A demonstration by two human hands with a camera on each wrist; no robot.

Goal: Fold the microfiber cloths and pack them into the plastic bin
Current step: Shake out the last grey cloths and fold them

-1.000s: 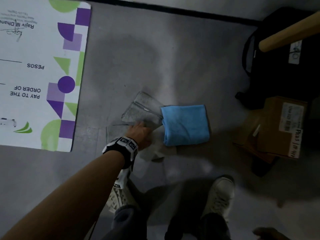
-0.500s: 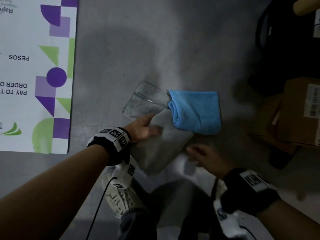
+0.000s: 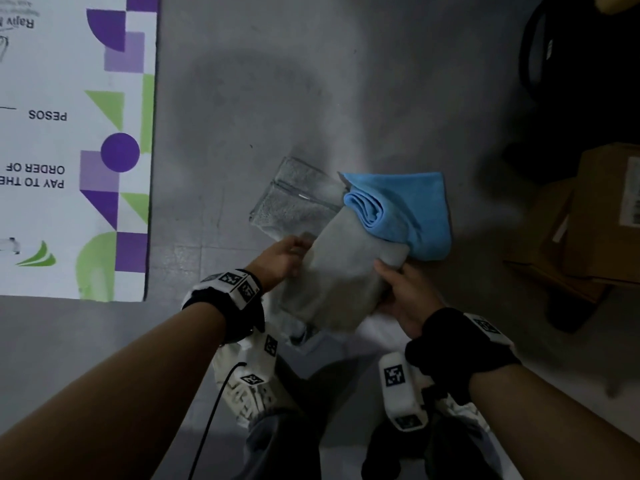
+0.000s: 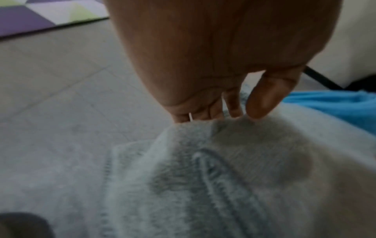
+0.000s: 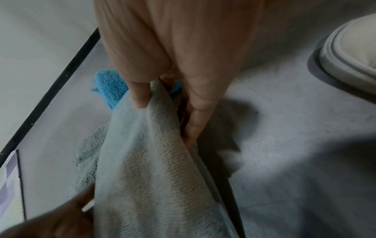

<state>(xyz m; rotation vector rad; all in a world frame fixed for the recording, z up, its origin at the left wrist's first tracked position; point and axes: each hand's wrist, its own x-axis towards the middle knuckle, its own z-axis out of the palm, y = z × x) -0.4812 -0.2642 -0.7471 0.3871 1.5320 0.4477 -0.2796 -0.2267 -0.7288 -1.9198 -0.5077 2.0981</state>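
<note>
Both hands (image 3: 280,259) (image 3: 407,292) pinch the grey cloth (image 3: 341,275), overlapping blue cloth (image 3: 408,209) beside clear bin (image 3: 298,199).

The folded cloth (image 3: 412,216) is lying on the floor (image 3: 346,98) just beyond the right hand (image 3: 405,292). The plastic bin (image 3: 294,199) is sitting just beyond the left hand (image 3: 277,261), touching that cloth's left edge. The held cloth (image 3: 339,275) is hanging between both hands.

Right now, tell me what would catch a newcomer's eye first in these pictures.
The bright blue folded microfiber cloth lying on the grey floor at centre stands out first. Just in front of it, the left hand and right hand hold up a pale grey microfiber cloth by its edges. At far left lies a large white printed board with purple and green shapes.
</note>
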